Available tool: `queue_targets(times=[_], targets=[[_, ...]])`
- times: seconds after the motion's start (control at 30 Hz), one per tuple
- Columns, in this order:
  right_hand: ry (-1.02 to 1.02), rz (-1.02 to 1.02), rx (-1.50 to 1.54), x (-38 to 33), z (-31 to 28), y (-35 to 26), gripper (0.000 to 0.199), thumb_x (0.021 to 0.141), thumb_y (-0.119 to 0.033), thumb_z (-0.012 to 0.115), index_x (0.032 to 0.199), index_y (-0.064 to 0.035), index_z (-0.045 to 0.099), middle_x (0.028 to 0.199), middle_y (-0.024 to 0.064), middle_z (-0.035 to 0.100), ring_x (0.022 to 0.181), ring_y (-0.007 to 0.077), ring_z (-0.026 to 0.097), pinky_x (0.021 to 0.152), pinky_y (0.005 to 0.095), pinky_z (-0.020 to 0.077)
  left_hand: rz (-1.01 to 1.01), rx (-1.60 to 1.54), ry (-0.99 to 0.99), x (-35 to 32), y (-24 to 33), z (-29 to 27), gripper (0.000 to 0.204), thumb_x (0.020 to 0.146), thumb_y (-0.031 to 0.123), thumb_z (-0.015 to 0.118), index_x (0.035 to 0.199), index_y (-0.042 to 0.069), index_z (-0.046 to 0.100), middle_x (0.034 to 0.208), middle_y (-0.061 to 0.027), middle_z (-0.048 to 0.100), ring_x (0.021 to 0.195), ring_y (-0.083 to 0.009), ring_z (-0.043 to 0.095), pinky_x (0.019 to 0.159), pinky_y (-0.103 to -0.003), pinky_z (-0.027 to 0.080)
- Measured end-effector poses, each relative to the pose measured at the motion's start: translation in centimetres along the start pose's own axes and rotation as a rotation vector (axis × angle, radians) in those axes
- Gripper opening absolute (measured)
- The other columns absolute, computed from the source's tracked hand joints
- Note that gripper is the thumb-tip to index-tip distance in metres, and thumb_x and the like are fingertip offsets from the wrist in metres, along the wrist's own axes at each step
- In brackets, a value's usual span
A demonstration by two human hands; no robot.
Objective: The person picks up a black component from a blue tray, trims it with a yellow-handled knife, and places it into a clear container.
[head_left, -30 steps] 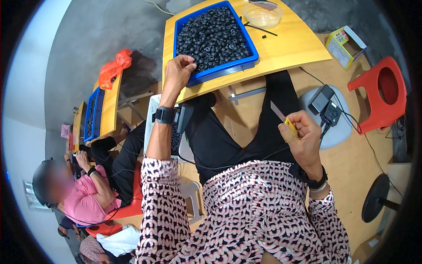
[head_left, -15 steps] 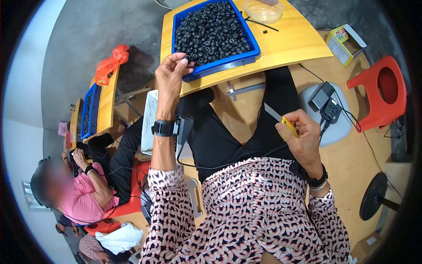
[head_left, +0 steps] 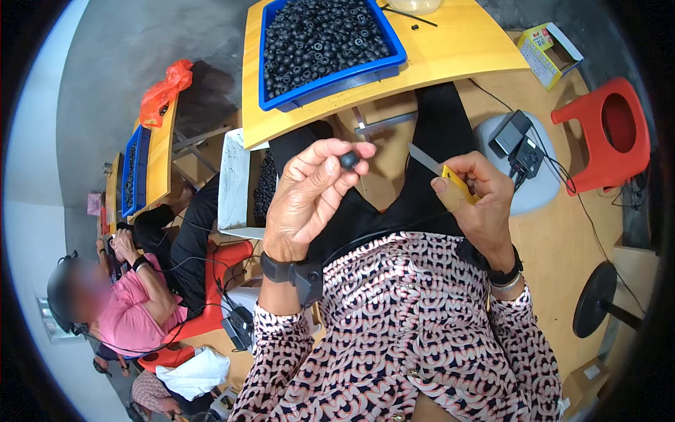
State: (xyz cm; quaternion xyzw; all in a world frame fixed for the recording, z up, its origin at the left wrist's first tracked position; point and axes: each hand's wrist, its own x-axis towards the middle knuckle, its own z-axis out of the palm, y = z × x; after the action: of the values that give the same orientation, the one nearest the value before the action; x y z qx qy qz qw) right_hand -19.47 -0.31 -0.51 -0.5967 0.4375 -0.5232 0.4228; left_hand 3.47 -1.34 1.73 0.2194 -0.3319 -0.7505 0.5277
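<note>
Black round piece [head_left: 349, 161] pinched in left hand [head_left: 314, 193]: thumb and fingertips narrowed to its width, remaining fingers loosely curled. Piece sits left of the knife [head_left: 432, 164], apart from its bare blade. Right hand [head_left: 479, 197]: fingers closed around the yellow handle. Blue tray [head_left: 344, 81] of similar pieces stands ahead on yellow table [head_left: 464, 49].

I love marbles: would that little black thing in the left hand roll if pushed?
The small black piece would probably roll, because it looks rounded. It's likely light, being tiny in the left hand. Similar pieces heaped in the blue tray look unsquashed, so perhaps it's stiff.
</note>
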Motion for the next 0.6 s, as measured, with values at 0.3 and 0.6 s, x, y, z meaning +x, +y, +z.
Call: queue_targets(times=[0.3,0.6], targets=[[0.005,-0.059,-0.037,-0.5,0.1,-1.1,0.018,0.073,-0.011,0.071,0.079,-0.0009,0.058,0.064,0.0032,0.057,0.057,0.0052,0.050,0.051,0.0201,0.0405,-0.111,-0.277,-0.059,-1.5,-2.1,0.6,0.031,0.083,0.000,0.057,0.114,-0.003,0.052,0.113,-0.0184,0.054,0.101,-0.0213,0.055,0.086,-0.026,0.048],[-0.016,-0.120,-0.089,-0.8,0.5,-2.0,0.018,0.071,-0.010,0.071,0.082,-0.0015,0.059,0.066,0.0063,0.060,0.058,0.0081,0.056,0.052,0.0214,0.0433,-0.130,-0.445,-0.029,-1.7,-2.8,0.7,0.030,0.082,-0.002,0.056,0.112,-0.001,0.052,0.111,-0.0178,0.054,0.099,-0.0243,0.056,0.083,-0.026,0.050]])
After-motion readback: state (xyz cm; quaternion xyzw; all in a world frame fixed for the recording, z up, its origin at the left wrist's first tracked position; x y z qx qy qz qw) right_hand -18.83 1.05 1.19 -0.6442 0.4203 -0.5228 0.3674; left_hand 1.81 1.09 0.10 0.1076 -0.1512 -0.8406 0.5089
